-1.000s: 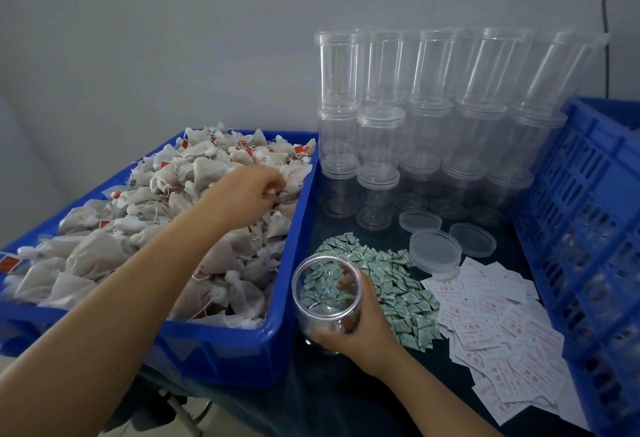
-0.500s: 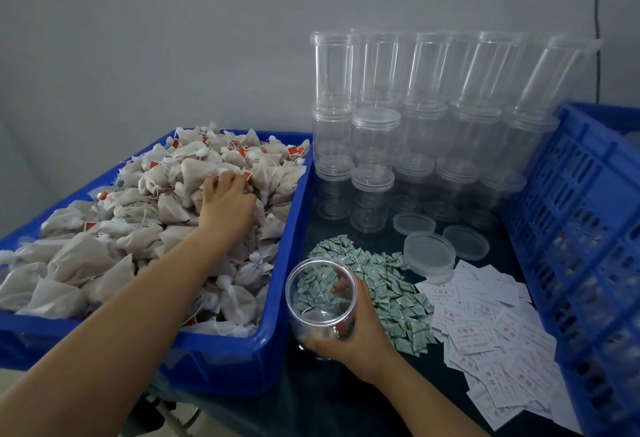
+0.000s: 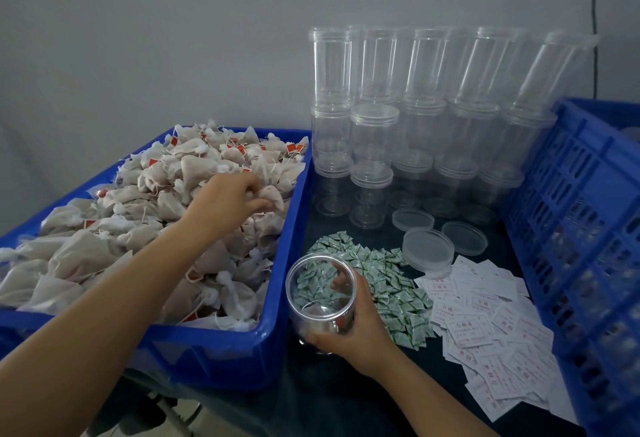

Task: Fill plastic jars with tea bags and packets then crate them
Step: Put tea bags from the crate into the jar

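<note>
A blue tub [image 3: 277, 339] on the left is heaped with white cloth tea bags [image 3: 104, 249] that carry red tags. My left hand [image 3: 228, 201] reaches over the heap, its fingertips pinching one tea bag [image 3: 273, 196] near the tub's right wall. My right hand [image 3: 349, 336] grips an open clear plastic jar [image 3: 320, 294] standing on the dark table beside the tub. The jar looks empty. Behind it lies a pile of small green packets [image 3: 388, 284].
White paper slips [image 3: 491, 336] are spread to the right of the green packets. Three loose clear lids [image 3: 427, 249] lie behind them. Stacked empty jars [image 3: 415, 118] line the back wall. A blue slotted crate [image 3: 581, 229] stands along the right edge.
My left hand moved right across the heap and now pinches a tea bag near the tub's right wall. My right hand keeps holding the jar in place.
</note>
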The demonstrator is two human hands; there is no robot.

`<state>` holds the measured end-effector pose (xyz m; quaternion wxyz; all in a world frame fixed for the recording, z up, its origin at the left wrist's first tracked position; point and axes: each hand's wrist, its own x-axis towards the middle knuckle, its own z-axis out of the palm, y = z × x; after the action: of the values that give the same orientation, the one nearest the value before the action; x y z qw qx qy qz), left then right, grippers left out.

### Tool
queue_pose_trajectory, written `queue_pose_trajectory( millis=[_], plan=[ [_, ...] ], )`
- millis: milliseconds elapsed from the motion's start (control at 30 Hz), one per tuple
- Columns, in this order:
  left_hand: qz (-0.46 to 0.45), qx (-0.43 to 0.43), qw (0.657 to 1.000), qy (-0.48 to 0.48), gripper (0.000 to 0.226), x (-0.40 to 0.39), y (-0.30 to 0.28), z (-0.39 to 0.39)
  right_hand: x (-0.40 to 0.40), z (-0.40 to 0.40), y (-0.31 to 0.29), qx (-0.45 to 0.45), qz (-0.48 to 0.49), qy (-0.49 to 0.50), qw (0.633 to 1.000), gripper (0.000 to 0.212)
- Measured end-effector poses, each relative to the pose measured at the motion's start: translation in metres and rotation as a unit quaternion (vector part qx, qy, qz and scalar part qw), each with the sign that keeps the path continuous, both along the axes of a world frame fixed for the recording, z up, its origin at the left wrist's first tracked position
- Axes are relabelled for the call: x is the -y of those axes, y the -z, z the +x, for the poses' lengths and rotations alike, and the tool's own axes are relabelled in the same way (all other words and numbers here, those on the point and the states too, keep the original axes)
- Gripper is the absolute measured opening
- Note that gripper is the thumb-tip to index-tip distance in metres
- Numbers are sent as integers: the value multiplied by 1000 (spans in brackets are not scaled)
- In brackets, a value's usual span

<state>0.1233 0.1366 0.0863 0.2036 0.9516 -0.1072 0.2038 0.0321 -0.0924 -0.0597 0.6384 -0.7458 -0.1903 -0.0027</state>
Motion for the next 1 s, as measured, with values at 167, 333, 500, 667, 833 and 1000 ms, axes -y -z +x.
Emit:
queue_pose_trajectory(
  millis=[167,333,500,667,833,1000],
  plan=[
    [-57,-37,996,50,19,10,-24,-28,-2,0,-1,-2,-2,9,1000,88],
    [-142,-129,970,153,17,28,-44,-57,0,2,3,-4,-15,17,1000,90],
    [-172,-194,938,230,15,51,-45,-77,-1,5,8,-8,-8,21,1000,95],
    [-49,-234,943,233,10,61,-32,-79,-2,9,10,-3,-11,30,999,97],
    [97,-211,944,233,16,66,-17,-81,-3,12,15,-6,-10,32,999,103],
    [231,-139,938,217,16,79,-8,-83,-2,13,19,-13,-14,36,999,110]
  ],
)
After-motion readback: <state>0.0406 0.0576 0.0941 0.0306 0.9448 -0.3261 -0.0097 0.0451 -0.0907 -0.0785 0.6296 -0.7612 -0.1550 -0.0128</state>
